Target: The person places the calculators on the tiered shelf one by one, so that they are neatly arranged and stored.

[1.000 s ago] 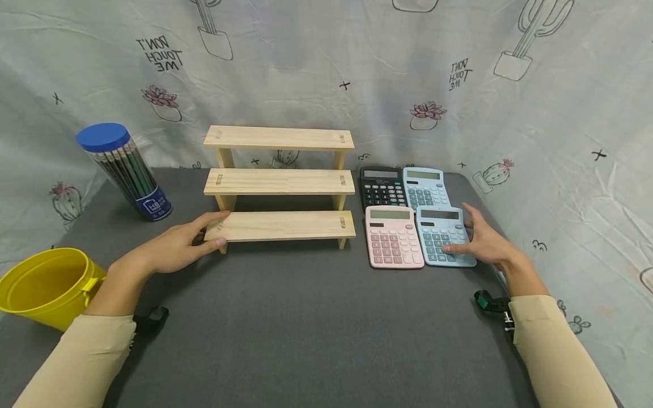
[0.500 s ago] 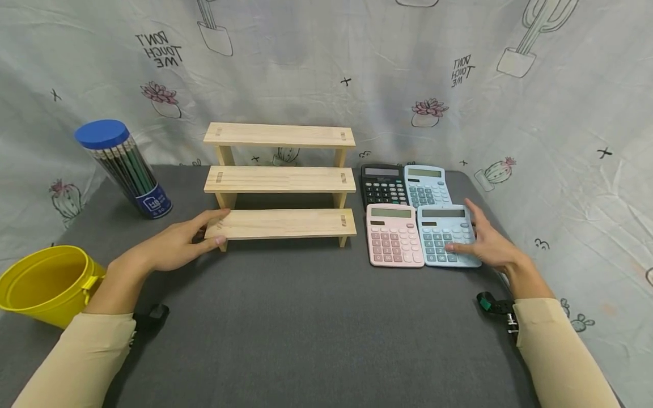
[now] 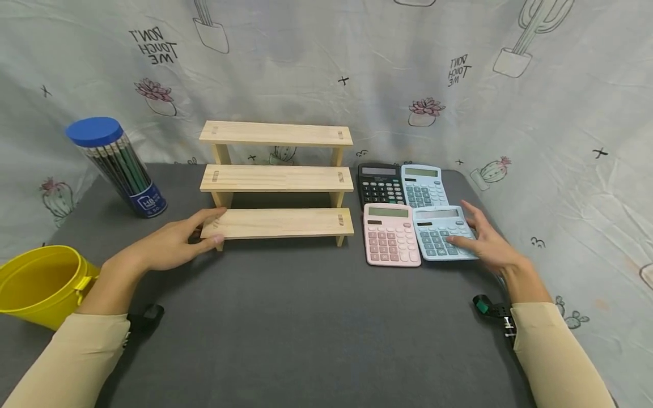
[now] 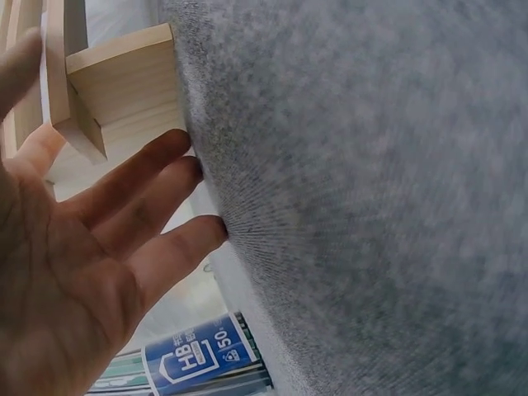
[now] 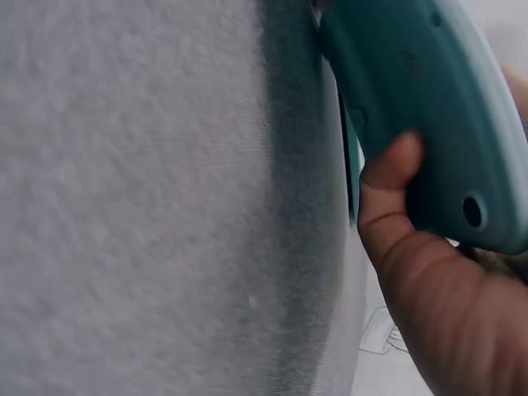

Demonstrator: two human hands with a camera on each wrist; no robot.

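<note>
My left hand (image 3: pixel 168 246) holds the left end of the lowest board on a three-tier wooden shelf (image 3: pixel 275 222), thumb at the front edge and index finger at the back. In the left wrist view, the other fingers of that hand (image 4: pixel 107 264) stretch down to the tabletop. A light blue calculator (image 3: pixel 433 235) is gripped by my right hand (image 3: pixel 492 243), with the thumb over its keys. The right wrist view shows the raised underside of the calculator (image 5: pixel 429 107), a finger bent against it. A pink calculator (image 3: pixel 391 241) lies just to its left.
Behind them lie a black calculator (image 3: pixel 381 184) and another light blue calculator (image 3: pixel 423 184). A blue-lidded tub of pencils (image 3: pixel 119 164) stands at the back left. The yellow bucket (image 3: pixel 48 292) is beside my left forearm. A printed cloth (image 3: pixel 285 62) hangs behind the grey table (image 3: pixel 306 334).
The right hand has gone from touching the front light blue calculator to gripping it, and its near edge has risen. My left hand has stayed on the shelf. The head view has shifted slightly.
</note>
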